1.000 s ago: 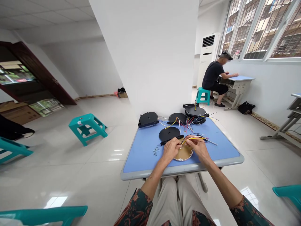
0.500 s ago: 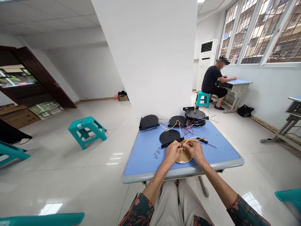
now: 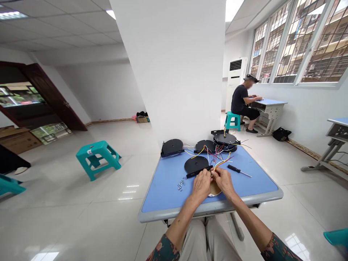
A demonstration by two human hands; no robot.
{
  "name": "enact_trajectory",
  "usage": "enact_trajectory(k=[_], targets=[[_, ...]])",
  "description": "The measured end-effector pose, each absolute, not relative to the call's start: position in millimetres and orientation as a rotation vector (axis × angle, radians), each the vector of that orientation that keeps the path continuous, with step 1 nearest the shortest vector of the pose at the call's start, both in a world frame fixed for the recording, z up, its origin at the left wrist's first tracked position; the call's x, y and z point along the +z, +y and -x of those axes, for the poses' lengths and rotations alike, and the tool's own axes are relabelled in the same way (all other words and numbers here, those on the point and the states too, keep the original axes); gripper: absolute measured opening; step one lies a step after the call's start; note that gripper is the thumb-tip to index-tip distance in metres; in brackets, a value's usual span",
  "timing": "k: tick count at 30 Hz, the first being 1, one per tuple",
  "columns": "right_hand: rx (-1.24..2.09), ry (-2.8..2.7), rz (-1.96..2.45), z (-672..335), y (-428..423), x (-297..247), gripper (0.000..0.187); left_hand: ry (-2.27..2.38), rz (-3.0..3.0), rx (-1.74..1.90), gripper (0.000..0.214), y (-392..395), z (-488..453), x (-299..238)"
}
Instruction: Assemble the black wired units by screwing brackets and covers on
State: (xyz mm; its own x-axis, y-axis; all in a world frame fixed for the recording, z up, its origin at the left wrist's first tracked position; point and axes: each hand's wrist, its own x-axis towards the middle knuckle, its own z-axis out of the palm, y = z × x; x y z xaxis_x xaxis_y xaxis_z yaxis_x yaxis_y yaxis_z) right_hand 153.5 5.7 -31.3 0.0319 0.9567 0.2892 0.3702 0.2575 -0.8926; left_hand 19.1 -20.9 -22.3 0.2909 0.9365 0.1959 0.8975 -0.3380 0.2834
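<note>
My left hand (image 3: 201, 184) and my right hand (image 3: 224, 182) meet fingertip to fingertip over a tan round disc (image 3: 214, 190) that lies near the front edge of the blue table (image 3: 165, 185). Both hands are closed in a pinch on the yellow and red wires (image 3: 220, 163) that rise from the disc. A black round plate with a bracket (image 3: 196, 164) lies just beyond my left hand. A small screwdriver (image 3: 238, 170) rests to the right of my right hand.
More black discs (image 3: 172, 146) and a stack of them (image 3: 225, 139) with loose wires sit at the table's far edge. Several small screws (image 3: 180, 184) lie to the left. A white pillar stands behind. Teal stools (image 3: 97, 157) dot the floor. Another person (image 3: 241, 105) sits at a far desk.
My hands have drawn closer together over the tan disc, now covering most of it. The wires are gathered tighter between my fingertips. The camera has tilted up slightly.
</note>
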Motion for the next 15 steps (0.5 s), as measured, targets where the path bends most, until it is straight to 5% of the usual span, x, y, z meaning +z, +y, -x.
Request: enact_trajectory(k=[15], targets=[[0.924,-1.345,1.096,-152,10,-42,0.029,1.801,-2.355,0.556,0.028,-17,-26,-27]])
